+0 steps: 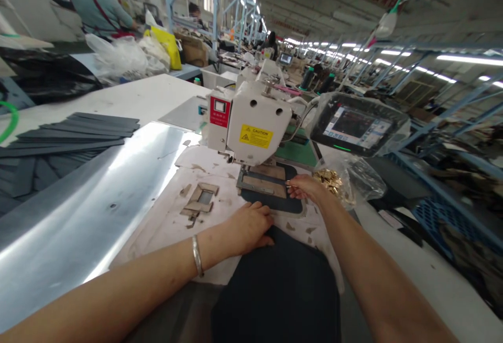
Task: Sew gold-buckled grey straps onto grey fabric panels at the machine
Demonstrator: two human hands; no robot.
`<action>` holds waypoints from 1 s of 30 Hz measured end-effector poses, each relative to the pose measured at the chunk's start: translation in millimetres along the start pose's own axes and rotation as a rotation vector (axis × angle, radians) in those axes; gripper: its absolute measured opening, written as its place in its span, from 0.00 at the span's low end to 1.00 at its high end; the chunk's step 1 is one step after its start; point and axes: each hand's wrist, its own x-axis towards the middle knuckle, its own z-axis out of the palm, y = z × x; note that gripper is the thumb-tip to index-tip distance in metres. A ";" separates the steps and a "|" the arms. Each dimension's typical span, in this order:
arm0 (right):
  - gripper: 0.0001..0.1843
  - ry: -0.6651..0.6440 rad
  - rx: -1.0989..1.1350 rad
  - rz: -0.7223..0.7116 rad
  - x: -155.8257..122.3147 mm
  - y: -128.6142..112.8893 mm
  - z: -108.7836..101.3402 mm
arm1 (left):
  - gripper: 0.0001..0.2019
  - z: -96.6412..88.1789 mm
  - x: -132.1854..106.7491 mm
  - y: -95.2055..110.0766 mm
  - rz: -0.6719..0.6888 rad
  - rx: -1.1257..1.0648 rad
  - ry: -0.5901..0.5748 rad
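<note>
My left hand (pixel 249 225) rests at the left edge of a dark blue panel (pixel 286 280), its fingers curled against the material and its thumb nearer me. The panel runs from below my hand down towards my lap. My right hand (pixel 304 186) pinches a small gold-coloured metal piece (pixel 289 184) at the right end of a metal clamp frame (pixel 257 184). Under that frame, on the sewing machine (pixel 251 122), lies a dark piece with rounded corners (pixel 293 204) and tan strips. What the fingertips cover is hidden.
A plastic bag of gold-coloured metal parts (pixel 330 181) lies right of my right hand, below a control screen (pixel 357 125). Cut dark strips (pixel 70 138) are piled at left beside a shiny metal plate (pixel 129 175). A small cardboard frame (pixel 201 200) sits left of the clamp. A co-worker (pixel 98 4) stands beyond.
</note>
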 end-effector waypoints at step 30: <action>0.19 0.228 0.320 -0.398 -62.7 61.3 -65.6 | 0.10 14.0 -9.1 12.1 0.361 -0.121 0.114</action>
